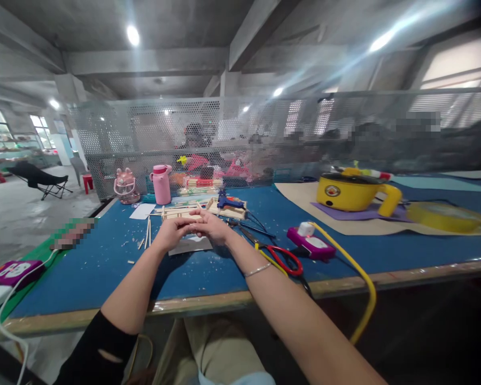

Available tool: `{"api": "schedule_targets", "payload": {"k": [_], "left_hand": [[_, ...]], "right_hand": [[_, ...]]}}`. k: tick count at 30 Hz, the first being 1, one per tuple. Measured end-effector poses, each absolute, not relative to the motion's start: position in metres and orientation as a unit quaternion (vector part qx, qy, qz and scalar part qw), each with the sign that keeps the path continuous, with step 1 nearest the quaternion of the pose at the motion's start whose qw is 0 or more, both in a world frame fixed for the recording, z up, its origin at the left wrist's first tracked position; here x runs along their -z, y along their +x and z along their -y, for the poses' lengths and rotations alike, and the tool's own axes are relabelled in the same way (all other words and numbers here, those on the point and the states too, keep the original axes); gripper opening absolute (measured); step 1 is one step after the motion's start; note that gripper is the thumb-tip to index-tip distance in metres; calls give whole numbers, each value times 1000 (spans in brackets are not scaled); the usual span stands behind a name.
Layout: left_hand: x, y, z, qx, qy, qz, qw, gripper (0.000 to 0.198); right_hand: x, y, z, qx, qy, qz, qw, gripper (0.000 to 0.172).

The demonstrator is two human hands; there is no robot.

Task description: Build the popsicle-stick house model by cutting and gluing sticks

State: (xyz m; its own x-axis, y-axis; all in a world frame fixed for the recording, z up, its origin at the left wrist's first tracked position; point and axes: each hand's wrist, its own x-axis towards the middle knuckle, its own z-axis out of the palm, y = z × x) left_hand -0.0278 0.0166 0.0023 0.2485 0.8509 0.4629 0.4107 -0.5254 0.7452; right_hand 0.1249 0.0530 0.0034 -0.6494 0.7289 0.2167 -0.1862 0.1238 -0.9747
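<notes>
Left hand (173,234) and right hand (212,226) meet at the fingers above the paper (192,246); whether they pinch anything, I cannot tell. The wooden frame (176,213) lies just beyond them, partly hidden.

Hands (170,234) (212,228), two; blue glue gun (229,201), one; red-handled scissors (278,249), one pair; pink bottles (162,187) (125,188), two; yellow pot (350,197), one; purple power blocks (320,247) (33,269), two; folding chair (40,175), one; red stool (87,182), one.
</notes>
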Motion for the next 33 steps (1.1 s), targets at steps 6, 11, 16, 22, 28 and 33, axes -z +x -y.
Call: {"api": "schedule_targets", "payload": {"k": [6,11,16,22,28,33], "left_hand": [[-2,-28,-17,-481,717,-425,272,30],[-2,-27,-17,-533,676,-472,191,25],[-6,-31,-14,-537,658,-514,116,23],[-6,-35,-15,-516,700,-494,30,21],[-8,-32,-14,-485,713,-507,18,22],[-27,-51,-21,-512,684,-514,-75,36]], "right_hand": [[-1,120,-50,-686,-172,588,392,50],[-2,120,-54,-666,-210,588,409,36],[0,117,-60,-541,-309,629,465,4],[-2,110,-47,-250,-325,802,434,11],[-2,110,-45,-161,-337,811,450,18],[5,108,-62,-205,-438,751,450,18]]}}
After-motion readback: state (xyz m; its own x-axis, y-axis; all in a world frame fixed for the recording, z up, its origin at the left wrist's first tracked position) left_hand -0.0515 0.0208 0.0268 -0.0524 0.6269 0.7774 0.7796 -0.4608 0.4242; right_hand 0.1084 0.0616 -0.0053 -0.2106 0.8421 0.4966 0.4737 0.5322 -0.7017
